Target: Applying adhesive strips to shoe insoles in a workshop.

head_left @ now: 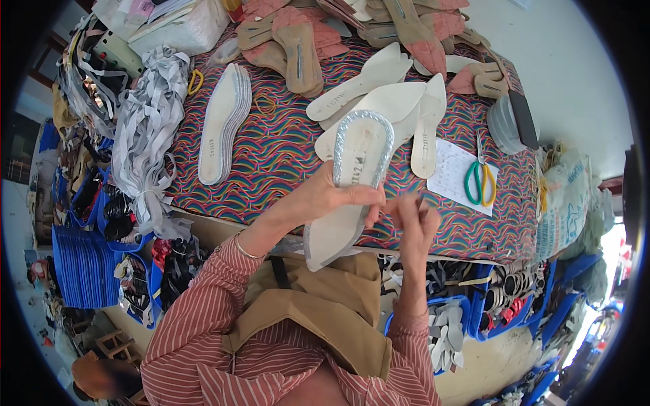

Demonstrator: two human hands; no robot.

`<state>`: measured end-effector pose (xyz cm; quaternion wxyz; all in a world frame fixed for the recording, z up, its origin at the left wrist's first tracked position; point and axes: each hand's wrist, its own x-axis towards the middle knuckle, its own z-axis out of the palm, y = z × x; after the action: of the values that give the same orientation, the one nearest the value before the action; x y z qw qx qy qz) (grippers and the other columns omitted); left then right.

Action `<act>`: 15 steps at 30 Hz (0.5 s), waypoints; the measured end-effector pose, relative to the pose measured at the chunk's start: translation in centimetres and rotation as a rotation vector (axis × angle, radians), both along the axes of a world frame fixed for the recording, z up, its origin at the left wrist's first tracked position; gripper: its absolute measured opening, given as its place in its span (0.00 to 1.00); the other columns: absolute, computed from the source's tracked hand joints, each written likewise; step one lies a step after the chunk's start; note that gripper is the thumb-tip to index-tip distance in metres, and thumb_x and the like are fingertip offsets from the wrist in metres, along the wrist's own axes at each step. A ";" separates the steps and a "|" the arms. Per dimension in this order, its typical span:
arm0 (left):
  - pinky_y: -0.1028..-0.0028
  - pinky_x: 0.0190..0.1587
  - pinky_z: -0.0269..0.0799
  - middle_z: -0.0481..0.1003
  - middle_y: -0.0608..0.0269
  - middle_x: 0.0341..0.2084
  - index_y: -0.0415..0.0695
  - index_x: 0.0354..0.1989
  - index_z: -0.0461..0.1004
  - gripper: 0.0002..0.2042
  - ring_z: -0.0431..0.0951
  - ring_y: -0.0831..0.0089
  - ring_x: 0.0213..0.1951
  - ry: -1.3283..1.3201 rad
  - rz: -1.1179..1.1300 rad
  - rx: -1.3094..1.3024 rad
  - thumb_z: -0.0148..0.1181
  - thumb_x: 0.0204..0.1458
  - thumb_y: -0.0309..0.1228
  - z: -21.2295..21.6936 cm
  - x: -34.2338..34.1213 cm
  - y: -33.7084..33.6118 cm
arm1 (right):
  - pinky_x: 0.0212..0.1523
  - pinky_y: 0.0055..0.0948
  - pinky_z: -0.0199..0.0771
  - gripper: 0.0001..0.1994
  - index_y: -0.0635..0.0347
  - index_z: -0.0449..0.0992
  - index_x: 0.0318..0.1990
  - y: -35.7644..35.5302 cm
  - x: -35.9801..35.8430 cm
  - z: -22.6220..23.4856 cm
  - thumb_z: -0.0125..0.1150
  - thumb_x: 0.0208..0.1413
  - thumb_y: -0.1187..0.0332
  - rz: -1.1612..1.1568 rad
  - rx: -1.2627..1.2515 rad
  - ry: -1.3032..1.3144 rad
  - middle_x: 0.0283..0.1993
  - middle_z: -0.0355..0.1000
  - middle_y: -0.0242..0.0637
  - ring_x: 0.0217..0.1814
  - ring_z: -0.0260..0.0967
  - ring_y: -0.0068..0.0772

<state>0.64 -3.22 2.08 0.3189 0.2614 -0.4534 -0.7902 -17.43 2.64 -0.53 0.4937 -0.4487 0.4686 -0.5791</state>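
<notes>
Striped shirt (186, 314) and tan apron (335, 325) are closest to the camera, then the left hand (328, 201) with an insole (359, 162). The insole is up off the table (271, 189), between the hands, heel end pointing away from the body and toe end angled back toward the apron. Shiny silver trim (389, 139) curves round the heel.

Left hand's got it round the middle: thumb across the printed face, the other fingers mostly hidden underneath. Decent pinch imo. The right hand (416, 218) is just off the right edge, fingers curled in, but it's blurry there, so I can't tell if it's pinching anything, like an end of trim.

My read is that the edge trim is the step in hand. If so, some tips: keep the left thumb flat so the insole doesn't bow, work in short bits, and keep the pull even. The heel curve is where I'd expect puckers, so go slow and press it down as you turn. Take extra care at the narrow waist too, since the edge changes direction there.

Handy stuff: scissors (472, 184) lie on the paper (448, 169) to the right, and a neat stack (225, 125) of insoles sits on the left.
</notes>
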 end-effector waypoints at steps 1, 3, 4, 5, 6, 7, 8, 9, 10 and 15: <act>0.72 0.34 0.76 0.78 0.57 0.30 0.38 0.45 0.72 0.14 0.79 0.68 0.28 -0.019 -0.009 0.007 0.59 0.48 0.16 0.3 -0.4 0.6 | 0.24 0.15 0.55 0.03 0.67 0.77 0.30 -1.3 -0.1 1.0 0.57 0.52 0.80 -0.028 -0.020 0.005 0.23 0.67 0.27 0.22 0.54 0.15; 0.72 0.34 0.76 0.78 0.57 0.31 0.38 0.45 0.71 0.15 0.79 0.68 0.28 -0.039 -0.022 0.014 0.58 0.48 0.16 0.4 -0.8 1.4 | 0.25 0.15 0.55 0.03 0.67 0.77 0.31 -1.8 0.0 2.4 0.56 0.53 0.79 -0.059 -0.039 0.010 0.24 0.68 0.28 0.23 0.54 0.15; 0.72 0.34 0.76 0.78 0.57 0.30 0.38 0.45 0.71 0.14 0.79 0.68 0.28 -0.028 -0.011 0.007 0.58 0.48 0.16 0.3 -0.9 1.6 | 0.25 0.15 0.56 0.04 0.67 0.77 0.32 -1.8 0.5 3.1 0.56 0.54 0.78 -0.041 -0.001 -0.020 0.25 0.68 0.29 0.23 0.55 0.15; 0.73 0.34 0.76 0.78 0.57 0.30 0.38 0.46 0.71 0.14 0.79 0.68 0.28 -0.019 0.001 -0.002 0.58 0.49 0.16 0.2 -0.8 1.7 | 0.26 0.15 0.56 0.04 0.68 0.77 0.32 -1.9 1.0 3.6 0.56 0.54 0.78 -0.020 0.034 -0.051 0.25 0.68 0.29 0.24 0.55 0.15; 0.73 0.34 0.76 0.78 0.57 0.30 0.37 0.46 0.71 0.14 0.78 0.68 0.28 -0.010 0.014 -0.011 0.57 0.49 0.16 0.1 -0.7 1.8 | 0.26 0.15 0.56 0.04 0.68 0.77 0.32 -2.0 1.5 4.0 0.56 0.55 0.77 0.000 0.069 -0.082 0.26 0.68 0.29 0.24 0.55 0.15; 0.73 0.34 0.76 0.78 0.57 0.30 0.37 0.46 0.71 0.14 0.78 0.69 0.28 -0.001 0.026 -0.020 0.57 0.49 0.16 0.1 -0.7 1.7 | 0.26 0.14 0.56 0.05 0.68 0.77 0.33 -2.0 1.7 4.1 0.56 0.56 0.76 0.020 0.104 -0.114 0.26 0.69 0.29 0.25 0.55 0.15; 0.73 0.34 0.76 0.78 0.57 0.30 0.37 0.46 0.71 0.14 0.78 0.69 0.28 -0.001 0.025 -0.020 0.57 0.49 0.16 0.1 -0.7 1.8 | 0.26 0.14 0.56 0.05 0.68 0.77 0.33 -1.9 1.7 3.8 0.56 0.56 0.76 0.019 0.104 -0.115 0.26 0.69 0.29 0.25 0.55 0.15; 0.73 0.34 0.76 0.78 0.57 0.29 0.37 0.45 0.71 0.14 0.78 0.69 0.28 -0.004 0.050 -0.031 0.57 0.49 0.16 0.1 -0.8 1.8 | 0.26 0.15 0.56 0.05 0.68 0.77 0.33 -1.7 1.7 3.3 0.56 0.56 0.76 0.045 0.083 -0.121 0.26 0.68 0.29 0.25 0.55 0.15; 0.74 0.34 0.76 0.78 0.58 0.29 0.37 0.45 0.72 0.13 0.78 0.69 0.28 -0.007 0.075 -0.042 0.58 0.49 0.16 0.2 -0.9 1.8 | 0.26 0.15 0.55 0.05 0.68 0.77 0.33 -1.4 1.6 2.6 0.57 0.56 0.76 0.070 0.062 -0.128 0.26 0.68 0.29 0.25 0.55 0.15; 0.77 0.31 0.74 0.79 0.60 0.26 0.36 0.41 0.75 0.10 0.78 0.73 0.26 -0.122 0.055 -0.057 0.59 0.49 0.19 -0.6 -1.0 2.0 | 0.24 0.16 0.54 0.03 0.67 0.77 0.32 -2.0 0.5 2.6 0.59 0.55 0.76 0.019 -0.033 -0.087 0.25 0.67 0.27 0.25 0.53 0.15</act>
<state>-0.40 -1.24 1.47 0.3195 0.3123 -0.4868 -0.7506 -16.91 0.63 2.08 0.5118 -0.4354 0.4328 -0.6010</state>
